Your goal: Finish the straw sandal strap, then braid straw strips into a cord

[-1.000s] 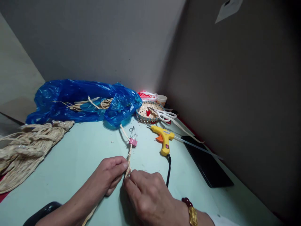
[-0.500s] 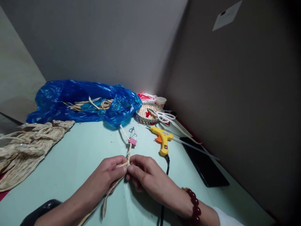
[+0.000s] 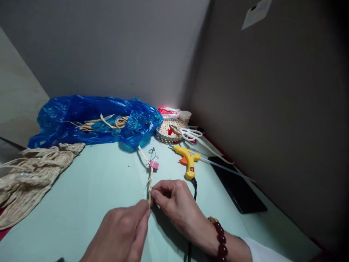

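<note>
A thin pale braid of plant-fibre strands (image 3: 151,177) runs toward me from a pink binder clip (image 3: 154,165) on the table. My right hand (image 3: 174,200) pinches the braid's near end between thumb and forefinger, just below the twisted part. Lower and to the left, my left hand (image 3: 122,229) is closed on a strand that stretches up to the braid. The back of that hand hides most of its fingers and the loose strand ends. A beaded bracelet (image 3: 221,238) circles my right wrist.
A yellow glue gun (image 3: 188,158) lies right of the clip, its cord passing under my right arm. Behind are a woven basket (image 3: 166,136) with white scissors (image 3: 191,134) and a blue plastic bag (image 3: 81,105) of fibres. A black tablet-like slab (image 3: 240,189) lies right, woven pieces (image 3: 38,182) left.
My left hand has moved down and toward me, turning its back up and drawing a strand taut. My right hand keeps its pinch at the braid. The view has shifted slightly.
</note>
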A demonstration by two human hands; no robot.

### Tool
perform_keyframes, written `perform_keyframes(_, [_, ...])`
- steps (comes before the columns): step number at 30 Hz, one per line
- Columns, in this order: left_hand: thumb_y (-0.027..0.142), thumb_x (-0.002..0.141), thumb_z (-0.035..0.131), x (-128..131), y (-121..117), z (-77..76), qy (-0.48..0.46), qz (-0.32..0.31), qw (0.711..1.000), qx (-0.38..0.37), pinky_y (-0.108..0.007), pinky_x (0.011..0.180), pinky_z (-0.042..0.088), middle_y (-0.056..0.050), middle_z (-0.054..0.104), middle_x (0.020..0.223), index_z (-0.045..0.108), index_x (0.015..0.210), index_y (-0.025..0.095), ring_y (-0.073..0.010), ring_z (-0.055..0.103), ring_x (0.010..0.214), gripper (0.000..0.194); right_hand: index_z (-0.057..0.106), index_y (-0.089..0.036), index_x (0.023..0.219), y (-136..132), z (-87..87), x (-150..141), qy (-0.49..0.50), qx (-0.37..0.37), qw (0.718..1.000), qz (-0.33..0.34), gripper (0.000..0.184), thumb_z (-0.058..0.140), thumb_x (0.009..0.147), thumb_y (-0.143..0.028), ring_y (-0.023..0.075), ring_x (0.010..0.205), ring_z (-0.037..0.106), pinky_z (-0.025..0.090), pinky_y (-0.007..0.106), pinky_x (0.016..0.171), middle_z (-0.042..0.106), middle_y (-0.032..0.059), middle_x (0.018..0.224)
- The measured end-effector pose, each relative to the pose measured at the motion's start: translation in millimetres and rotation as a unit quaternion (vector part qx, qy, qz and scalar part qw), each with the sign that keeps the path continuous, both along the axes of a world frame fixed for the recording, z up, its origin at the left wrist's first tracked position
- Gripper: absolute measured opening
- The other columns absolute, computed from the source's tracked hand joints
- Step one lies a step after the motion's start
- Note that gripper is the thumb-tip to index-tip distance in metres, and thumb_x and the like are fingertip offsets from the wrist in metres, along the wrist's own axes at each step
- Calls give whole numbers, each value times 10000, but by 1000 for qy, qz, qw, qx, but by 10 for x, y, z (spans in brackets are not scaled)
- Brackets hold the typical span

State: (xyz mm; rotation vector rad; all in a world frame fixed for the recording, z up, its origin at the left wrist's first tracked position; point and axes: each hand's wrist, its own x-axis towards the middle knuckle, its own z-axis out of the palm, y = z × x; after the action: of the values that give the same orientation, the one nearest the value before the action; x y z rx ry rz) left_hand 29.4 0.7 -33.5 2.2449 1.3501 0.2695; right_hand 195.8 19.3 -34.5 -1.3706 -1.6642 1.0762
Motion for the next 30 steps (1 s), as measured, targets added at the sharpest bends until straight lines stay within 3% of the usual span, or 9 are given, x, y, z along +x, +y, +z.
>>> perform_keyframes(4, [144,927,286,26,-83,-167,93,-78,991,63,-355,547,355,-106,710,738,587,875,198,-273,692,628,310,701,-133,669,10,20,19,121,-80,989,39,234,523,811,-186,105,565,466,360,209,563,569,-10,578])
perform_keyframes(9, [23,825,355,36,-82,-224,131,-126,978,101,-358,534,392,-109,719,786,614,934,168,-291,706,658,316,727,-109,711,19,68,31,211,-170,961,54,240,596,817,-280,77,482,298,250,210,477,490,-31,507])
perform_keyframes(12, [109,871,380,18,-94,-141,126,-124,978,113,-357,547,419,-109,720,796,651,919,181,-300,700,710,285,720,-107,741,12,68,20,230,-161,958,55,241,613,815,-310,101,570,448,361,219,578,635,31,656])
perform_keyframes(15, [349,926,410,-25,-15,39,51,-43,991,114,-366,651,450,-100,705,825,671,802,223,-301,664,807,315,715,-107,734,2,59,14,228,-145,961,62,237,616,812,-307,131,641,525,412,246,673,648,42,673])
perform_keyframes(18, [393,915,468,-63,190,166,-107,106,989,1,-312,721,451,-53,696,833,642,834,221,-212,635,773,258,713,-117,710,-6,50,20,228,-134,962,74,230,598,820,-283,133,654,538,415,242,690,625,22,650])
perform_keyframes(19, [387,889,530,-68,264,174,-173,119,974,-87,-267,662,446,-37,701,816,627,903,220,-172,617,703,194,717,-120,721,-6,46,23,230,-129,961,79,221,584,825,-264,134,665,545,414,238,693,628,20,656])
perform_keyframes(21, [425,873,540,-64,382,143,-278,110,911,-285,-206,395,282,24,606,569,596,874,192,-80,396,383,240,725,-125,770,-1,38,29,231,-120,961,91,205,548,831,-209,139,689,564,417,236,698,642,19,670])
perform_keyframes(23, [442,858,561,-50,441,86,-320,103,862,-380,-197,344,124,76,480,471,573,768,169,-33,214,328,288,725,-128,798,5,32,37,213,-102,966,100,221,512,840,-170,143,703,580,424,239,704,656,21,687])
perform_keyframes(30, [404,837,571,-38,412,-3,-327,118,870,-350,-183,336,106,99,472,493,547,866,174,-25,181,331,233,666,-159,821,-65,103,58,-6,10,994,106,230,456,910,-134,140,699,620,413,231,675,704,21,751])
